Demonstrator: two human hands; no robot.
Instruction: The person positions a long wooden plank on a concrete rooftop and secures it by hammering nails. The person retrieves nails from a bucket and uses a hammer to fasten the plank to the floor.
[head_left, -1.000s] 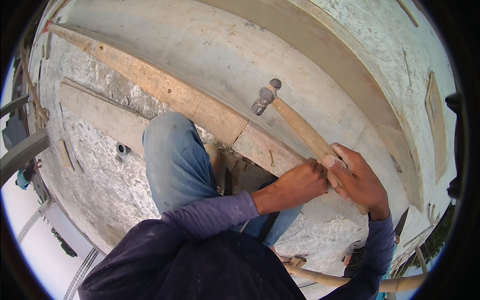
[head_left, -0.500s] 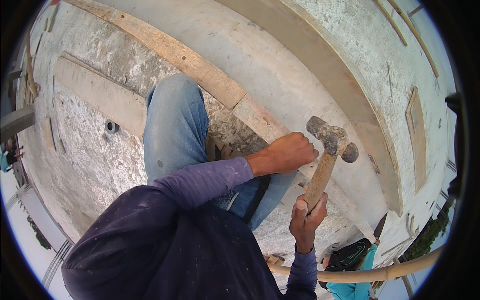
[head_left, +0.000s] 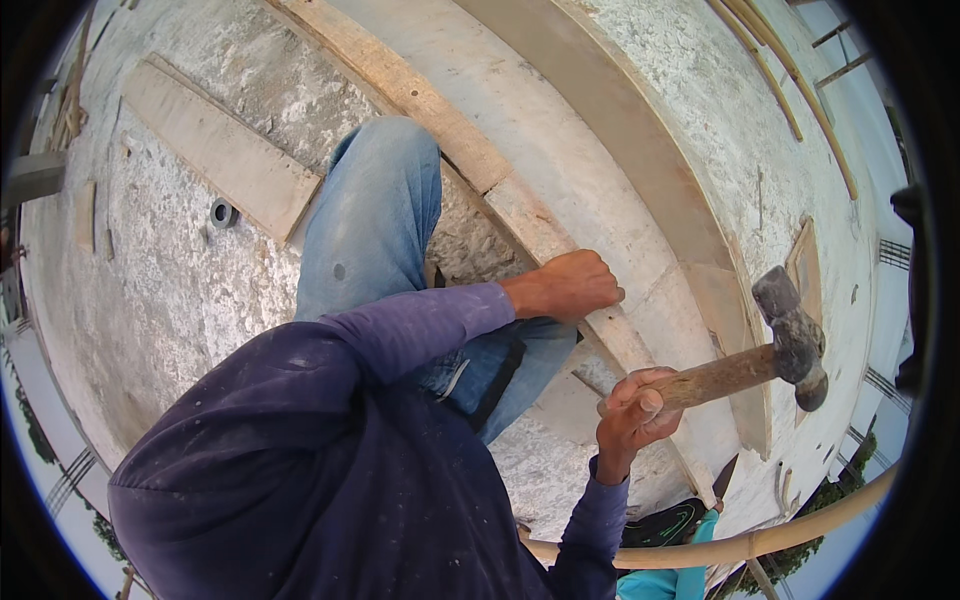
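Observation:
My right hand (head_left: 636, 412) grips a short-handled hammer (head_left: 725, 374) by the lower part of its wooden handle. The worn, dirty metal head points out to the right, held up over the boards. My left hand (head_left: 568, 285) is closed in a fist at the edge of a long narrow wooden board (head_left: 535, 215), just beyond my bent knees. Whatever may be inside those fingers is hidden. Alongside the board runs a smooth pale strip (head_left: 590, 170), with a second upright board (head_left: 735, 285) on its far side.
A loose wide plank (head_left: 225, 140) and a short grey pipe piece (head_left: 223, 212) lie on the rough floor at left. Bamboo poles (head_left: 790, 80) rest at upper right. A curved bamboo pole (head_left: 740, 550) crosses near lower right, beside a person in turquoise (head_left: 660, 583).
The hammer has swung from upright to pointing right, its head moving right and slightly down. My left fist stays at the board. The view has shifted a little.

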